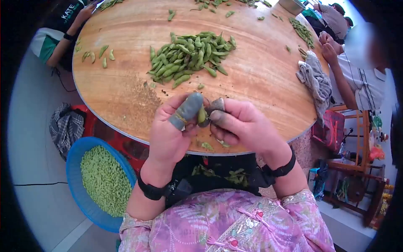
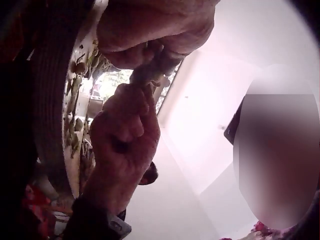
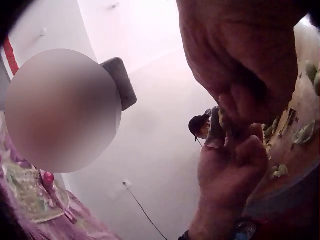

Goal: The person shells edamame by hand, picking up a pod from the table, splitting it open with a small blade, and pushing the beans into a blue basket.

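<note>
As the left hand (image 1: 168, 136) grips a pod (image 1: 202, 114), a basket (image 1: 74, 185) holds beans (image 1: 104, 178).

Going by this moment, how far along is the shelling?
Well along, I'd judge: a large mass of shelled beans lies in the blue basin. In progress is one green pod, between the left hand and right hand. Still left is the central pod heap, plus pods farther out. The starting amount isn't shown.

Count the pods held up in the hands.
1: a green pod between the left hand and the right hand. The fingers may hide others.
</note>
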Action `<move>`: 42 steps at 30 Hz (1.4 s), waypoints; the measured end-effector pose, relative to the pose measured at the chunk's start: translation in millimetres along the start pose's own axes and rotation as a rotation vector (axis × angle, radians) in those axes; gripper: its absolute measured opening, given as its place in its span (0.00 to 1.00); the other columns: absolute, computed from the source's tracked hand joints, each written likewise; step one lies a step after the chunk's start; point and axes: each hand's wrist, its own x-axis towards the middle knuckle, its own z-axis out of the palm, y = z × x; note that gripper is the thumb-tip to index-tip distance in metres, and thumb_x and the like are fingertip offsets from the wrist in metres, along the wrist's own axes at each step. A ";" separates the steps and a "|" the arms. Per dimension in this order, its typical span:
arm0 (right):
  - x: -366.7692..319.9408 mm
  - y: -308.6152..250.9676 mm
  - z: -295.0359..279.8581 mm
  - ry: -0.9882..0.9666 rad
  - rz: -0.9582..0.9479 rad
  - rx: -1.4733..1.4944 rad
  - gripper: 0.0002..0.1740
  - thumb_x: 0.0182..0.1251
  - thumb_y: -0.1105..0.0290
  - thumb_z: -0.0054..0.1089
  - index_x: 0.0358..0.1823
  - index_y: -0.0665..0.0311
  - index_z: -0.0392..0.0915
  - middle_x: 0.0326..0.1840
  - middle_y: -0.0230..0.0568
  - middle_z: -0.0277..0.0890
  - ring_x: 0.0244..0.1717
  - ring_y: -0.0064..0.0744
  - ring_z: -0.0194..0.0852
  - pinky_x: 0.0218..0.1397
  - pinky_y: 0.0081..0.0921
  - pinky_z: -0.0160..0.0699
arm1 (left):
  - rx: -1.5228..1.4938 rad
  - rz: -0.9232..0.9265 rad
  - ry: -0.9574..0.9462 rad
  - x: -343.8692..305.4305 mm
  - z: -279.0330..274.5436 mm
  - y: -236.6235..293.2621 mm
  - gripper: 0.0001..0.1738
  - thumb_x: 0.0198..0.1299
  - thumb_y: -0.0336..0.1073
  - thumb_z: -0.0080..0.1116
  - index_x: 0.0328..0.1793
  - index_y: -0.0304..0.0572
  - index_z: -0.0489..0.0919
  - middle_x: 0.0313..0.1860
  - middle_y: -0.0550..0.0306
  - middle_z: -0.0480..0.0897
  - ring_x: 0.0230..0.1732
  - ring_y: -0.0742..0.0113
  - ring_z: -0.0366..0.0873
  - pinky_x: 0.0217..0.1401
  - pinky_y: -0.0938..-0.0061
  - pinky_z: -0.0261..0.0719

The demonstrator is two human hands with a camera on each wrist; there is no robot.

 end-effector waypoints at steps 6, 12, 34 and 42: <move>3.4 1.8 -7.2 -0.018 0.021 0.011 0.15 0.71 0.64 0.43 0.29 0.66 0.70 0.20 0.24 0.65 0.17 0.11 0.56 0.19 0.12 0.56 | 0.102 0.075 0.143 0.7 3.0 0.1 0.09 0.57 0.30 0.58 0.45 0.38 0.80 0.38 0.59 0.83 0.26 0.86 0.72 0.22 0.92 0.62; 6.8 2.6 -8.0 -0.035 0.018 0.056 0.15 0.71 0.64 0.43 0.28 0.65 0.70 0.19 0.24 0.66 0.17 0.10 0.57 0.19 0.12 0.56 | 0.110 0.078 0.156 1.6 3.4 1.1 0.10 0.54 0.25 0.59 0.44 0.37 0.80 0.37 0.59 0.83 0.27 0.85 0.73 0.23 0.92 0.63; 8.2 2.0 -9.9 0.265 -0.144 -0.319 0.07 0.60 0.71 0.55 0.30 0.69 0.73 0.15 0.33 0.68 0.18 0.18 0.65 0.21 0.20 0.64 | 0.297 0.105 0.131 7.1 5.0 1.5 0.07 0.56 0.28 0.59 0.42 0.41 0.77 0.31 0.64 0.79 0.27 0.83 0.71 0.23 0.92 0.61; 9.5 8.4 1.8 0.404 -0.549 -1.050 0.10 0.54 0.69 0.59 0.25 0.66 0.69 0.17 0.46 0.70 0.19 0.44 0.73 0.21 0.34 0.70 | -0.167 0.076 0.183 7.8 12.5 -8.4 0.06 0.58 0.29 0.57 0.42 0.43 0.77 0.33 0.64 0.79 0.26 0.85 0.70 0.20 0.91 0.58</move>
